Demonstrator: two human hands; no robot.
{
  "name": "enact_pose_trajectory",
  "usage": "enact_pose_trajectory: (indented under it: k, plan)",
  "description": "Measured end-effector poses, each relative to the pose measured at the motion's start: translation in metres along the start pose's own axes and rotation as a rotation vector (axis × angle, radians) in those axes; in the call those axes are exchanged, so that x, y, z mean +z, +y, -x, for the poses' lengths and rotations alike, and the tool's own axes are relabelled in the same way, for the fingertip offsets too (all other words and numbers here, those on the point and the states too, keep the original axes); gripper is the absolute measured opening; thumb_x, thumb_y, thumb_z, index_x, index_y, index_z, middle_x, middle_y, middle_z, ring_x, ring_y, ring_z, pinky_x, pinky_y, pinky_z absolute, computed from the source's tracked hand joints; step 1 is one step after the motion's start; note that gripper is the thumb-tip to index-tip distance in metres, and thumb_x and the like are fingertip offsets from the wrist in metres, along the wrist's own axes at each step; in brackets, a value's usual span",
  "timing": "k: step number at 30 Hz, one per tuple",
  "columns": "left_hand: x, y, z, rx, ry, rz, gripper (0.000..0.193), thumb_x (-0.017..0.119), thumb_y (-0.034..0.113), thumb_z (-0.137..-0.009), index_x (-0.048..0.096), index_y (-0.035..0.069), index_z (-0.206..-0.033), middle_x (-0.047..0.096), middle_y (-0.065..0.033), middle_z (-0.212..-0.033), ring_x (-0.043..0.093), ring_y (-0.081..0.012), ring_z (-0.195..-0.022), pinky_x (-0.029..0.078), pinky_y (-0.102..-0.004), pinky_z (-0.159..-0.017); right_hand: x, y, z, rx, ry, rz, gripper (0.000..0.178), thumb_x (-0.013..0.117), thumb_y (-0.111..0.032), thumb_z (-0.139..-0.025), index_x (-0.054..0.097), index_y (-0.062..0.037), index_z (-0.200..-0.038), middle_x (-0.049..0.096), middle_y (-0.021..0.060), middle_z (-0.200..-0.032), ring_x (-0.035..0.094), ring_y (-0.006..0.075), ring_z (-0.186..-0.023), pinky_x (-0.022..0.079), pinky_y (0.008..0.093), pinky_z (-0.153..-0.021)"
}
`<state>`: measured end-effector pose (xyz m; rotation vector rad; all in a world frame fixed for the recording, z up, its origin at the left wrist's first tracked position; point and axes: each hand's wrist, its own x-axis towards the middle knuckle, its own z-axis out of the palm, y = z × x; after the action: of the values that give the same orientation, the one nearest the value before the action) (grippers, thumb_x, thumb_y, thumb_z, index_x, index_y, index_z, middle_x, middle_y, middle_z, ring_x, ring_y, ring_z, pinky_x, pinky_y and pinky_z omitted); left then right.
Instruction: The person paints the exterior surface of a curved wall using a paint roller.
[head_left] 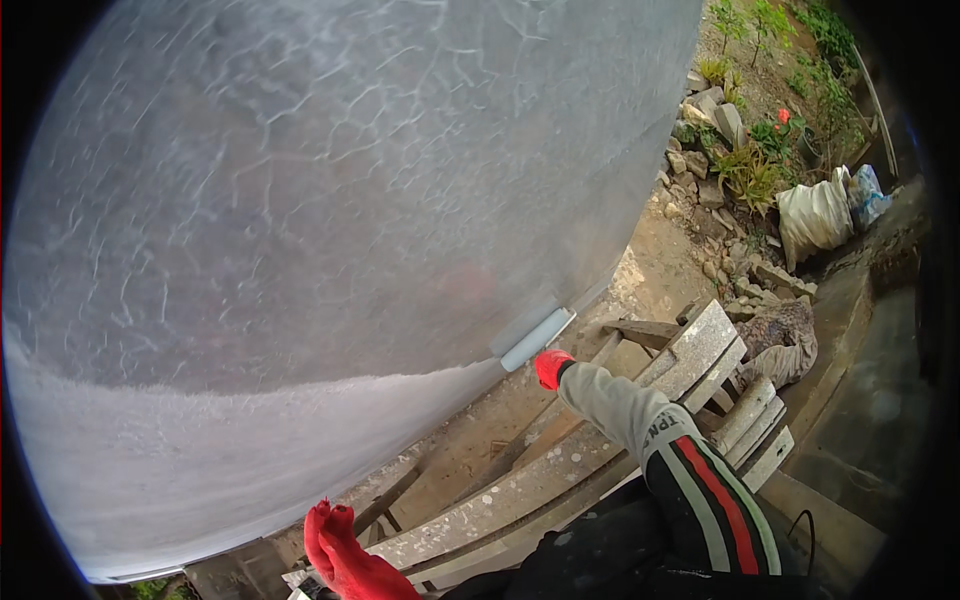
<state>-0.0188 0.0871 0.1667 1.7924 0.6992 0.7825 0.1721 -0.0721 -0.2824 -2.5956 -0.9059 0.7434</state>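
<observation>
My right hand (552,369), in a red glove, is closed round the handle of a paint roller (537,340). The roller's pale sleeve lies against the lower right part of a large wall (330,220). Most of that wall looks grey and damp, with a web of whitish crack lines, while a lighter white band runs along its lower left. At the bottom, my left hand (345,555), also red-gloved, is raised near the wall's foot. Its fingers point up and seem to hold nothing.
Below me, spattered wooden planks (510,497) form a scaffold along the wall. More boards (700,350) stand at the right. Past them lie rubble stones (700,170), a white sack (815,215), a draped cloth (780,340) and green plants (755,170).
</observation>
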Motion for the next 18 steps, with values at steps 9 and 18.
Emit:
enact_pose_trajectory:
  k: [9, 18]
  plan:
    - [0.105, 0.063, 0.001, 0.124, -0.554, -0.5, 0.027, 0.041, 0.008, -0.1, 0.056, -0.003, -0.12, 0.059, -0.017, -0.12, 0.06, -0.0258, -0.106, 0.046, -0.0379, -0.095, 0.054, 0.054, -0.03, 0.098, 0.075, -0.267, 0.014, 0.069, -0.022, -0.063, 0.066, -0.0086, -0.062, 0.063, 0.0169, -0.065, 0.063, 0.0359, -0.064, 0.05, 0.0486, -0.056]
    - [0.201, 0.114, 0.004, 0.175, -0.951, -0.365, 0.026, 0.046, 0.006, -0.096, 0.059, -0.002, -0.117, 0.061, -0.0167, -0.117, 0.06, -0.0265, -0.103, 0.046, -0.0375, -0.094, -0.179, 0.023, 0.163, 0.084, -0.047, -0.975, 0.026, 0.064, -0.016, -0.074, 0.06, -0.001, -0.095, 0.06, 0.0163, -0.069, 0.061, 0.0339, -0.064, 0.05, 0.0429, -0.061]
